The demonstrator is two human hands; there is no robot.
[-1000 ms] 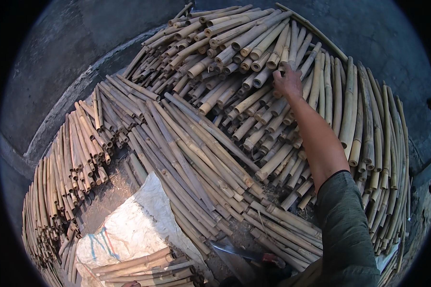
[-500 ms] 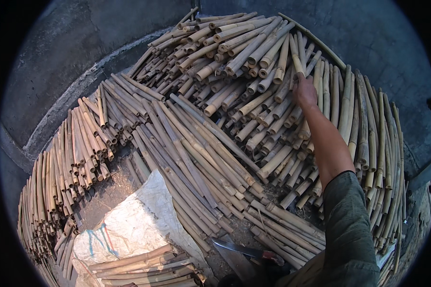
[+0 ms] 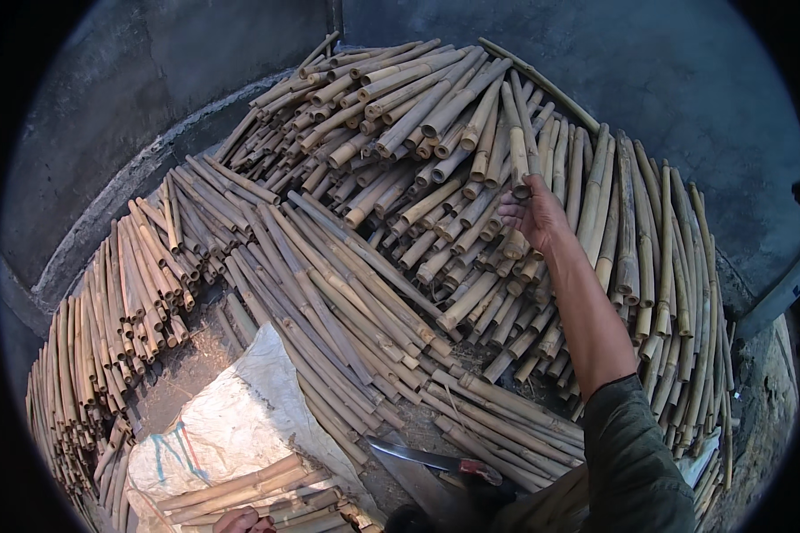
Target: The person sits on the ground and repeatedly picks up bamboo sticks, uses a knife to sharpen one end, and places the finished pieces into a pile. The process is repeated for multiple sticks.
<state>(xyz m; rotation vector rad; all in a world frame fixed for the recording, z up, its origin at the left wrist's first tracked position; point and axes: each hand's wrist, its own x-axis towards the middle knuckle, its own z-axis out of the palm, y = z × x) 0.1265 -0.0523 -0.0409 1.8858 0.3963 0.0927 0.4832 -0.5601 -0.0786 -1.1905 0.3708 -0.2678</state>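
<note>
My right hand (image 3: 535,216) reaches out to the stack with its fingers stretched and palm turned up. It lies at the cut end of a bamboo pole (image 3: 518,160), the thumb beside that end; whether they touch is hard to see. Only part of my left hand (image 3: 244,521) shows at the lower edge, its fingers curled next to cut bamboo pieces (image 3: 231,489). What it holds, if anything, is hidden. Those pieces lie on a whitish woven sack (image 3: 249,400) with blue and red marks. A knife (image 3: 427,457) with a reddish handle rests near my right sleeve.
A tall bamboo stack (image 3: 418,98) leans toward the grey wall (image 3: 578,80). More poles (image 3: 676,266) stand along the right, and shorter bundles (image 3: 142,258) line the left. Long poles (image 3: 338,302) lie slanting across the middle. Dusty floor (image 3: 182,373) shows between sack and left bundles.
My right hand has gone from closed round a bamboo pole to fingers spread, and has drawn nearer. My left hand has entered at the lower edge. The whole view has shifted slightly.
</note>
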